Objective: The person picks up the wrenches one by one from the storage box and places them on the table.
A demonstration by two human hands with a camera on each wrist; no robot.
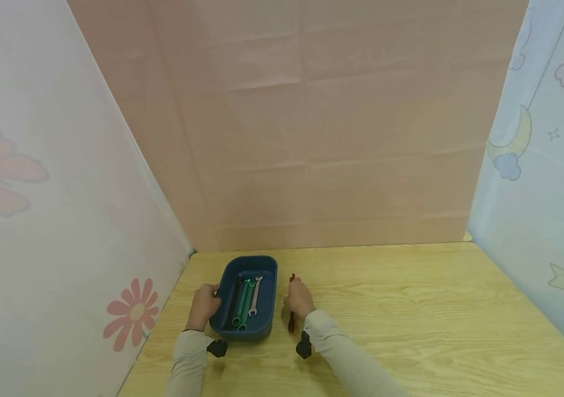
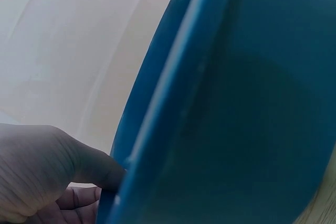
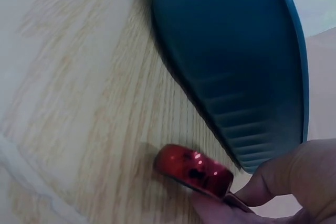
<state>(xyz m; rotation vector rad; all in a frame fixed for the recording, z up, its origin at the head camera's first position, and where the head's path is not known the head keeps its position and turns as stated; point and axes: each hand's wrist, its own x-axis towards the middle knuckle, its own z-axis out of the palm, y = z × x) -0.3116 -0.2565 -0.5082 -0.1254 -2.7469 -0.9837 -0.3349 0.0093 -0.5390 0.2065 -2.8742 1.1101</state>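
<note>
A blue plastic basin (image 1: 265,330) stands on the left part of the table, several wrenches lying in it. Two of these are green wrenches (image 1: 245,300), with a silver wrench (image 1: 256,298) on their right and a dark wrench (image 1: 234,300) on their left. My left hand (image 1: 205,303) grips the basin's left rim, its thumb (image 2: 100,169) at the edge. To the right of the basin, my right hand (image 1: 299,299) pinches a red wrench (image 3: 197,171) by its middle, close over the table. The shiny ring end of the red wrench faces the right wrist camera.
The light wooden table (image 1: 411,309) extends far to the right. A brown paper sheet (image 1: 312,138) rises behind it. White walls with printed pictures stand on both sides, the left wall (image 1: 88,220) close by the left arm.
</note>
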